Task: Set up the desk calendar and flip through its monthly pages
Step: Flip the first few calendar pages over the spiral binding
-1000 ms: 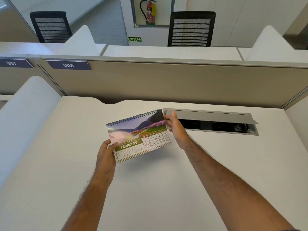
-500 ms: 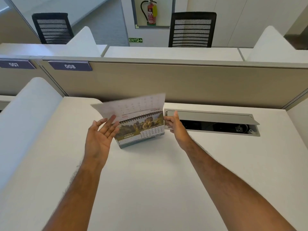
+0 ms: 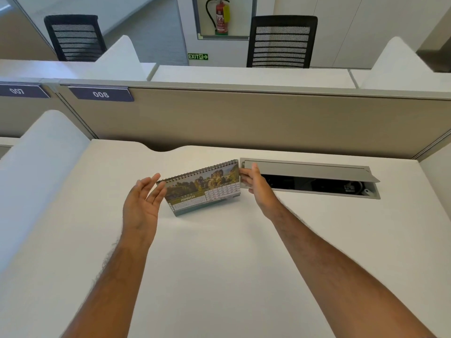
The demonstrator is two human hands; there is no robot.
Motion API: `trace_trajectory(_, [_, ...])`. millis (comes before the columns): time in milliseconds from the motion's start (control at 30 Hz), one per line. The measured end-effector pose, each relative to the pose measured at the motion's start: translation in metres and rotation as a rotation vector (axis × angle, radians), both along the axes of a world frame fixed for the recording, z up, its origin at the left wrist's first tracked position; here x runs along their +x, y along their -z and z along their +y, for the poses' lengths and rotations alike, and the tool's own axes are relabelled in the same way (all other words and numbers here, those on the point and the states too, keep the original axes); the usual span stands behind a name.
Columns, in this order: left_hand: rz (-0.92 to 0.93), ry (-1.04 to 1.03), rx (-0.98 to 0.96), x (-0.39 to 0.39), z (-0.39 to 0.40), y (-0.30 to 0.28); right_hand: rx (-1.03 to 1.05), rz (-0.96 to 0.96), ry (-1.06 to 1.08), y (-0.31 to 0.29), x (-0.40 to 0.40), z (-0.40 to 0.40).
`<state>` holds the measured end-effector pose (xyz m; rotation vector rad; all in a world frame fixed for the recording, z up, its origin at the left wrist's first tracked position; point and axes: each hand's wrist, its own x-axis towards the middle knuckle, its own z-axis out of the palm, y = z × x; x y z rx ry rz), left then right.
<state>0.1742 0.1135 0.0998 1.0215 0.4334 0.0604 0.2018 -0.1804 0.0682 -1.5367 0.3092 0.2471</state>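
Note:
A spiral-bound desk calendar point(image 3: 203, 189) stands on the white desk point(image 3: 219, 259), showing the MARCH page with a rocky landscape photo. My right hand point(image 3: 256, 185) grips the calendar's right edge, thumb in front. My left hand point(image 3: 142, 203) hovers at the calendar's left edge, palm up and fingers spread, holding nothing. Its fingertips are close to the spiral corner; whether they touch it is unclear.
An open grey cable box point(image 3: 310, 178) is set into the desk right behind my right hand. A beige partition point(image 3: 268, 123) closes off the back. A white side divider point(image 3: 36, 172) runs along the left. Black chairs stand beyond.
The February page went up and over the spiral to the back, and March now shows. My left hand let go of the page and sank beside the calendar. My right hand kept its hold.

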Motion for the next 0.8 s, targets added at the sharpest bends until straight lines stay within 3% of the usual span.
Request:
trace_trajectory(133, [0.163, -0.126, 0.219, -0.002, 0.000, 0.026, 0.002, 0.012, 0.000, -0.001, -0.002, 0.001])
trace_trajectory(267, [0.289, 0.095, 0.472, -0.014, -0.008, 0.047, 0.001, 0.012, -0.006, -0.003, -0.004, 0.002])
trace_trajectory(433, [0.255, 0.266, 0.525, -0.022, -0.020, 0.053, -0.014, -0.009, -0.018, -0.006, -0.004, 0.002])
trace_trajectory(667, [0.271, 0.262, 0.551, -0.035, -0.030, 0.053, -0.029, -0.004, -0.028, -0.005, -0.006, 0.002])
trace_trajectory(800, [0.336, 0.143, 0.646, -0.040, -0.034, 0.049, -0.021, 0.001, -0.028, -0.008, -0.007, 0.004])
